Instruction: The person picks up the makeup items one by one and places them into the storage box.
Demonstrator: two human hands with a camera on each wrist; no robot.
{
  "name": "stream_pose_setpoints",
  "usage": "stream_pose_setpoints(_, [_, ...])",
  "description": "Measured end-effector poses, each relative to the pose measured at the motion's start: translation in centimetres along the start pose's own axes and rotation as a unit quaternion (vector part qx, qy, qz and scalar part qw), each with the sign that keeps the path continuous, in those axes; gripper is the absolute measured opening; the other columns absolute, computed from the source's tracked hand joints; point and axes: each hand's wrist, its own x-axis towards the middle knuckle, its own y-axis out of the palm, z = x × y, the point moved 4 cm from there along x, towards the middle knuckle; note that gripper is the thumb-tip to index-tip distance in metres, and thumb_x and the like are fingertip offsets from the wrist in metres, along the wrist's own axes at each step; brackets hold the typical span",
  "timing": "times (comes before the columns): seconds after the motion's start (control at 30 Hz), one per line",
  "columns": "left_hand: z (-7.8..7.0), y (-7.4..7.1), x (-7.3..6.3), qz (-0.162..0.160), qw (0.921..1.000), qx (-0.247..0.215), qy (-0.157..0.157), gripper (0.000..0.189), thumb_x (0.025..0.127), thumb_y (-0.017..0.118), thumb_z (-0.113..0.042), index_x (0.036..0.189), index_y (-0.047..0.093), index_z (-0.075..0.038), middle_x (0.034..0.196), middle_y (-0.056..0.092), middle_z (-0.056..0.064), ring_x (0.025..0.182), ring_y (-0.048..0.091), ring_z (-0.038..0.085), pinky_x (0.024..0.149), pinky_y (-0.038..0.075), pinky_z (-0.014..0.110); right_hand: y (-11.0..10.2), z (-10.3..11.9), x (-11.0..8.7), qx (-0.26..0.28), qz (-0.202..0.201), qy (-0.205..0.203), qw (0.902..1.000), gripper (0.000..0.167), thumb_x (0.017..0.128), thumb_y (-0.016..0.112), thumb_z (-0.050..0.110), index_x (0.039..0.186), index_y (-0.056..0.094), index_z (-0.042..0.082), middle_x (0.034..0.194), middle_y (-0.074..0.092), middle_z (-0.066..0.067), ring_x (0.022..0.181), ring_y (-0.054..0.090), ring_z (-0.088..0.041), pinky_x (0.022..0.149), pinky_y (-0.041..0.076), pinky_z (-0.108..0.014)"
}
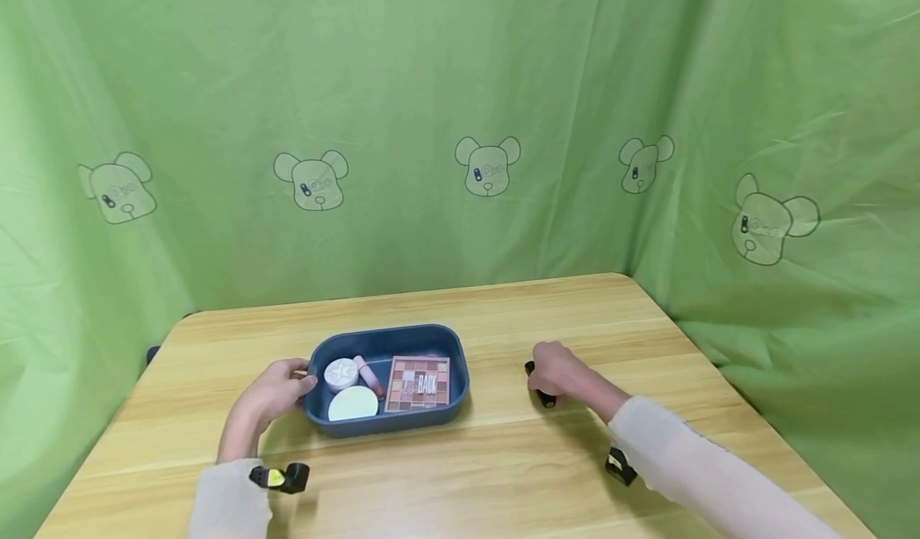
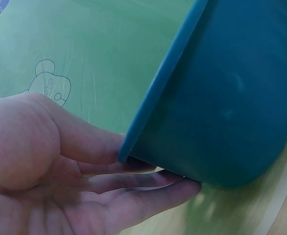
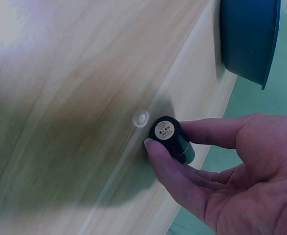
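Observation:
A dark blue tray [image 1: 424, 420] stands on the table, and my left hand [image 1: 276, 387] holds its left end. In the left wrist view the thumb is at the rim and the fingers lie against the outer wall [image 2: 207, 107]. Inside the tray are a round white case with a star [image 1: 341, 374], a pink lip gloss tube [image 1: 369, 377], a white rounded compact [image 1: 353, 404] and an eyeshadow palette [image 1: 418, 384]. To the right of the tray, my right hand [image 1: 561, 370] pinches a black lipstick tube [image 3: 165, 130] between thumb and fingers, its labelled round end showing.
The wooden table [image 1: 460, 491] reaches back to a green curtain [image 1: 402, 84] printed with bear heads. More curtain hangs along the right side. A small clear round spot [image 3: 141, 118] lies on the tabletop near the lipstick. Black cameras are strapped to both wrists.

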Motion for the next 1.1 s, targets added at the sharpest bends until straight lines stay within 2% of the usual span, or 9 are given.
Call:
stream_pose_setpoints(0.17, [0.0,0.1,0.1,0.002,1.0000,-0.001,0.000,0.044,0.101,0.048,-0.003,0.138,0.042,0.021,0.128,0.057,0.039,0.105,0.067,0.034,0.087,0.061,0.045,-0.3,0.2,-0.1,0.003,0.005,-0.006,1.0000,0.011,0.090,0.066,0.006,0.090,0.059,-0.002,0.079,0.065,-0.021,0.050,0.069,-0.025,0.054,0.060,-0.029])
stream_pose_setpoints(0.37, [-0.1,0.1,0.0,0.001,1.0000,0.000,0.000,0.044,0.101,0.048,-0.003,0.138,0.043,0.020,0.128,0.058,0.039,0.106,0.066,0.034,0.088,0.061,0.045,-1.3,1.2,0.0,-0.004,0.002,-0.019,0.9998,0.015,0.090,0.068,0.009,0.080,0.059,0.002,0.067,0.064,-0.017,0.054,0.071,-0.028,0.062,0.061,-0.030])
stream_pose_setpoints(0.5, [-0.1,0.1,0.0,0.000,1.0000,0.002,0.000,0.043,0.101,0.048,-0.003,0.138,0.044,0.020,0.128,0.058,0.038,0.106,0.066,0.033,0.088,0.061,0.045,-2.0,2.5,0.5,-0.011,-0.001,-0.023,0.9997,0.017,0.089,0.069,0.011,0.077,0.059,0.002,0.061,0.064,-0.012,0.054,0.071,-0.027,0.060,0.062,-0.031])
stream_pose_setpoints(0.63, [0.0,0.0,0.0,-0.001,1.0000,0.002,-0.001,0.043,0.101,0.049,-0.003,0.137,0.044,0.020,0.128,0.058,0.038,0.106,0.066,0.033,0.087,0.061,0.045,-2.9,4.5,0.5,-0.018,-0.003,-0.031,0.9993,0.020,0.088,0.069,0.010,0.071,0.061,0.002,0.060,0.065,-0.010,0.057,0.073,-0.028,0.065,0.062,-0.028])
stream_pose_setpoints(0.77, [0.2,0.0,0.0,0.000,1.0000,0.001,0.000,0.044,0.101,0.049,-0.003,0.137,0.044,0.020,0.128,0.058,0.038,0.106,0.066,0.033,0.087,0.061,0.045,-3.7,6.3,0.3,-0.023,-0.003,-0.050,0.9985,0.018,0.088,0.064,0.007,0.071,0.060,0.003,0.059,0.066,-0.009,0.059,0.073,-0.030,0.061,0.061,-0.027])
stream_pose_setpoints(0.87, [0.3,0.0,0.0,0.000,1.0000,-0.002,-0.002,0.044,0.101,0.049,-0.003,0.138,0.043,0.020,0.129,0.057,0.038,0.107,0.066,0.034,0.088,0.061,0.045,-4.1,7.5,0.5,-0.032,-0.010,-0.067,0.9972,0.013,0.086,0.060,0.005,0.073,0.060,0.003,0.058,0.066,-0.009,0.054,0.072,-0.028,0.054,0.058,-0.026])
stream_pose_setpoints(0.97, [0.3,0.0,0.1,0.001,1.0000,-0.005,-0.001,0.045,0.101,0.049,-0.003,0.138,0.042,0.020,0.129,0.057,0.039,0.108,0.066,0.035,0.088,0.061,0.045,-4.3,8.4,0.7,-0.036,-0.019,-0.080,0.9959,0.008,0.085,0.060,0.005,0.077,0.059,0.004,0.060,0.065,-0.008,0.048,0.067,-0.022,0.049,0.056,-0.026])
stream_pose_setpoints(1.1, [0.2,0.0,0.2,0.000,1.0000,-0.008,-0.001,0.045,0.101,0.049,-0.003,0.139,0.042,0.020,0.129,0.057,0.038,0.108,0.066,0.035,0.089,0.061,0.045,-4.6,9.5,0.8,-0.044,-0.038,-0.100,0.9933,0.007,0.085,0.064,0.007,0.081,0.058,0.006,0.062,0.064,-0.006,0.045,0.060,-0.016,0.049,0.053,-0.026])
